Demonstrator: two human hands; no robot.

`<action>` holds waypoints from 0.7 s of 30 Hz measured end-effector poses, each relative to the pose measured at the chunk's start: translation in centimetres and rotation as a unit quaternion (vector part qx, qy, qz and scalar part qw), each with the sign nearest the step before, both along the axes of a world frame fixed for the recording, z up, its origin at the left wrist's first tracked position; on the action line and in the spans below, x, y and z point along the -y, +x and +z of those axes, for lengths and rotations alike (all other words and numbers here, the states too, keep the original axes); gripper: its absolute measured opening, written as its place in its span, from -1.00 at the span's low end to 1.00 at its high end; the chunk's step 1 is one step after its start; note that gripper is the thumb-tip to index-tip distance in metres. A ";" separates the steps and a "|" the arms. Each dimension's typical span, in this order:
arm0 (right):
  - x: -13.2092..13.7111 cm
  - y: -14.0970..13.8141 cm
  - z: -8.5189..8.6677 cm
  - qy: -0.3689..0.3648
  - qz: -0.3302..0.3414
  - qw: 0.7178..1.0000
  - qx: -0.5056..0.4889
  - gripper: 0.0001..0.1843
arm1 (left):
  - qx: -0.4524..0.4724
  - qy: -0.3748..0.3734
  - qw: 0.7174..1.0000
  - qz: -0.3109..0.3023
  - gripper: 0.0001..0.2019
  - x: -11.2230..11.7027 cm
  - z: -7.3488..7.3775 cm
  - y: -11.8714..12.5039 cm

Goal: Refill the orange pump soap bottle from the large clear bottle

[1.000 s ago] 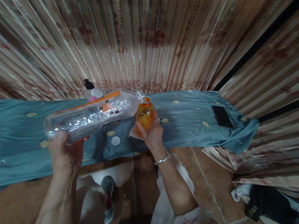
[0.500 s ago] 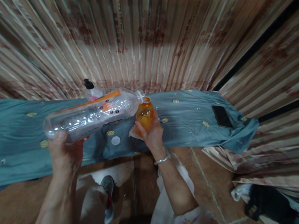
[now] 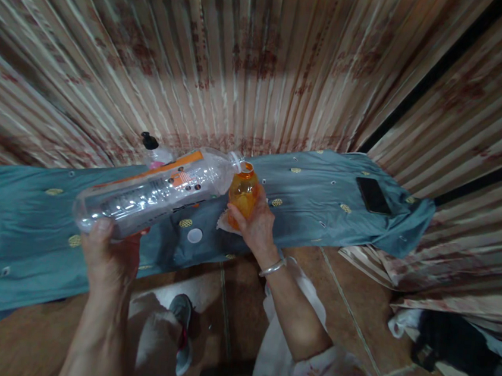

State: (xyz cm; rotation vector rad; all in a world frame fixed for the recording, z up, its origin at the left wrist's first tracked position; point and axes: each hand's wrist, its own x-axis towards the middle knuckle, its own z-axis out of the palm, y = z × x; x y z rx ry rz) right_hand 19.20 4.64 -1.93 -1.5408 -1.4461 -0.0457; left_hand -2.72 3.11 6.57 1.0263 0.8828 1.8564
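Note:
My left hand (image 3: 109, 254) grips the base of a large clear plastic bottle (image 3: 156, 193) with an orange-edged label. The bottle lies almost level, and its neck meets the open mouth of a small orange bottle (image 3: 242, 192). My right hand (image 3: 256, 227) is wrapped round that small bottle, which stands upright on a teal cloth-covered surface (image 3: 312, 200). A silver bangle (image 3: 272, 268) sits on my right wrist. A white cap (image 3: 194, 236) lies on the cloth just in front of the two bottles.
A black phone (image 3: 372, 195) lies on the cloth at the right end. A small bottle with a black cap (image 3: 150, 144) stands behind the big one. Striped curtains (image 3: 265, 52) hang behind. Brown floor tiles and my shoe (image 3: 183, 324) are below; dark clutter (image 3: 462, 351) lies lower right.

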 end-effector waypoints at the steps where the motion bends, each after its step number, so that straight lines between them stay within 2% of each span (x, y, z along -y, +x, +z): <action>1: 0.0 0.0 0.0 -0.002 0.001 1.000 -0.001 -0.14 | 0.000 0.002 1.000 -0.003 -0.44 0.0 0.0 0.0; 8: 0.0 0.1 0.1 -0.014 0.005 1.000 -0.003 -0.14 | 0.010 0.001 1.000 0.002 -0.38 0.0 0.0 0.0; 21: 0.1 0.1 0.3 -0.019 0.008 1.000 -0.008 -0.15 | 0.000 -0.007 1.000 0.008 -0.41 0.0 0.0 0.1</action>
